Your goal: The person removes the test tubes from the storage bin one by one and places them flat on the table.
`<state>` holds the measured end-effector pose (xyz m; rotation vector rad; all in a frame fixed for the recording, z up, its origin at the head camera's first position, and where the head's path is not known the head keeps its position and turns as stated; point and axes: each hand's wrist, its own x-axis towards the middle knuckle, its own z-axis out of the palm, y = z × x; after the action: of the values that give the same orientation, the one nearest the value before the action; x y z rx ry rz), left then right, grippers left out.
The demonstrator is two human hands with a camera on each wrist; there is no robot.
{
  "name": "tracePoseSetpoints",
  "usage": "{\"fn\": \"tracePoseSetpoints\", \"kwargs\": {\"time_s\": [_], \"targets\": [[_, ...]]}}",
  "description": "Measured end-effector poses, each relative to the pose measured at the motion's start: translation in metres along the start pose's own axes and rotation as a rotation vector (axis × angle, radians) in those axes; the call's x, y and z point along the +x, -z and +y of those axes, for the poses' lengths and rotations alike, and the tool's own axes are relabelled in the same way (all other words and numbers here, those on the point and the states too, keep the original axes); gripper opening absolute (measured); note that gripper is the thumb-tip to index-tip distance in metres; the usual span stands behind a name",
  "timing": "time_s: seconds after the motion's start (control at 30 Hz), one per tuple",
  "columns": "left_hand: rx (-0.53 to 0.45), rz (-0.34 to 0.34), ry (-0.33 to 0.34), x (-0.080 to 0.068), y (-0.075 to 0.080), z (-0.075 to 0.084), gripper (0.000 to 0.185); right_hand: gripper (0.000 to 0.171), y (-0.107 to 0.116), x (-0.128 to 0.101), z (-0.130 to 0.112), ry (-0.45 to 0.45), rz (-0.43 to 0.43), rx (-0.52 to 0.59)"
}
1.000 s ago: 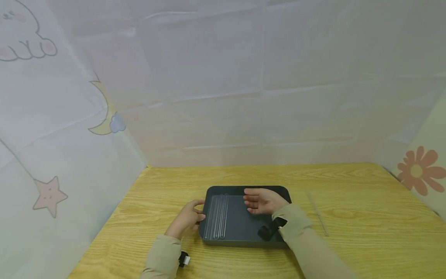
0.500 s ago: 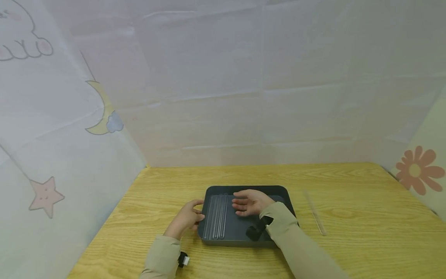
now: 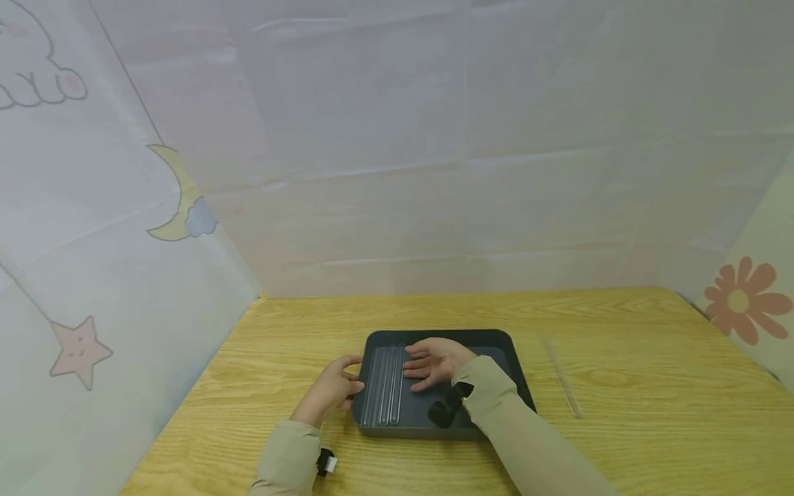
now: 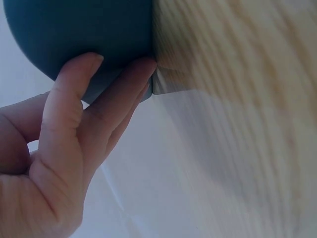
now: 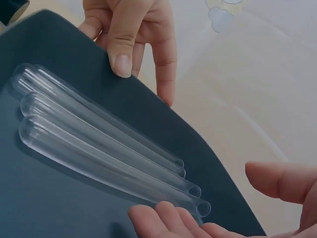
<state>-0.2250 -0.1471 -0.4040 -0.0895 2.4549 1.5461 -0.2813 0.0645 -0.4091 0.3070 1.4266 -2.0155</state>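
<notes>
A dark grey rectangular tray (image 3: 434, 433) sits on the table, with several clear test tubes (image 3: 389, 386) lying side by side along its left part. In the right wrist view these tubes (image 5: 106, 144) show rounded closed ends and open ends. My left hand (image 3: 331, 388) rests at the tray's left side; in the left wrist view its fingertips touch the outer wall. Over the tray hovers my right hand (image 3: 437, 362), palm turned inward and fingers loosely extended. Its fingertips (image 5: 166, 213) are right by the open end of the nearest tube, holding nothing.
Another clear tube (image 3: 563, 379) lies slanted on the wooden table (image 3: 657, 413) to the right of the tray. Pale cloth walls (image 3: 403, 172) with printed shapes stand behind and beside the table.
My right hand has moved left across the tray toward the tubes, its fingers spreading slightly. The left hand stays at the tray's side.
</notes>
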Motion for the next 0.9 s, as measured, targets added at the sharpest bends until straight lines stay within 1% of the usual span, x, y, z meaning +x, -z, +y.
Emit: {"fn": "tracePoseSetpoints", "kwargs": {"time_s": [0.27, 0.43, 0.53, 0.7, 0.9], "targets": [[-0.014, -0.010, -0.006, 0.000, 0.000, 0.001, 0.053, 0.054, -0.003, 0.005, -0.001, -0.011, 0.004, -0.077], [-0.015, -0.013, -0.004, 0.000, 0.000, 0.002, 0.053, 0.051, -0.007, 0.008, -0.002, -0.017, 0.025, -0.140], [-0.015, -0.015, -0.001, 0.001, 0.000, 0.003, 0.054, 0.050, -0.010, 0.011, -0.002, -0.027, 0.051, -0.181], [-0.014, -0.020, -0.007, 0.001, 0.001, 0.002, 0.054, 0.046, -0.016, 0.015, -0.002, -0.027, 0.093, -0.279], [-0.023, -0.020, -0.019, 0.000, 0.001, -0.001, 0.053, 0.035, -0.019, 0.018, 0.000, 0.014, 0.145, -0.399]]}}
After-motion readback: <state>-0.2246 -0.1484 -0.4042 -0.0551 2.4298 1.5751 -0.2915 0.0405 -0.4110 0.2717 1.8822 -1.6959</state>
